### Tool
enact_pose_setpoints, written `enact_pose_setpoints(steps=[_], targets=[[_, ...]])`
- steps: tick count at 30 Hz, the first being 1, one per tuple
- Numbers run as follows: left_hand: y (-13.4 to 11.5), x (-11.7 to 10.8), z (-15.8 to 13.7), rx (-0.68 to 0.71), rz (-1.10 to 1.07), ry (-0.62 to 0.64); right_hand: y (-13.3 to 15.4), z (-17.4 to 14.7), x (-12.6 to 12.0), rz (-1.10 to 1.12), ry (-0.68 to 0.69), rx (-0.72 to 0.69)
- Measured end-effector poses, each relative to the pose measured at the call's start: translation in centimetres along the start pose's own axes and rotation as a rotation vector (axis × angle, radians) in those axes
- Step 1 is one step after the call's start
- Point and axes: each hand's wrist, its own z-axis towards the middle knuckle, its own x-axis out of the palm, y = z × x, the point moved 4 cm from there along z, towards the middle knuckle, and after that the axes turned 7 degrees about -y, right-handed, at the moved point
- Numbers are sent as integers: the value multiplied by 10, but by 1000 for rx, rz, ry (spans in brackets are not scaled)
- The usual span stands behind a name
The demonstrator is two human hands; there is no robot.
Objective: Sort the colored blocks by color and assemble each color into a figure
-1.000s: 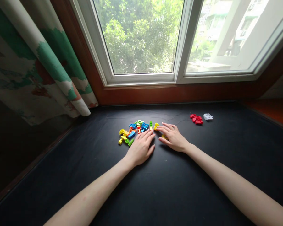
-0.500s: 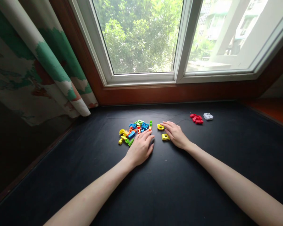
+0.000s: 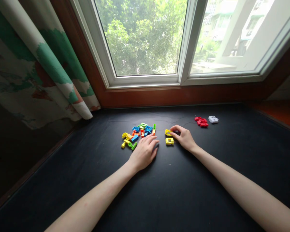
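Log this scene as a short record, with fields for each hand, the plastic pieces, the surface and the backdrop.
Left hand: palm down, fingers extended, at the near right side of the mixed pile
Right hand: touching the far yellow piece; firmness of grip unclear
Nearer to the person: second yellow piece
Far right: red cluster, white cluster beside it
Surface: black tabletop
Backdrop: window frame, curtain at left
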Motion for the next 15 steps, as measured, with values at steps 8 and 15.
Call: enact_pose_setpoints(steps=[8, 15], targets=[[0, -3, 0, -6, -1, -26, 9, -3, -5, 75, -80, -13], [1, -9, 1, -47, -20, -89, 50, -21, -8, 19, -52, -345]])
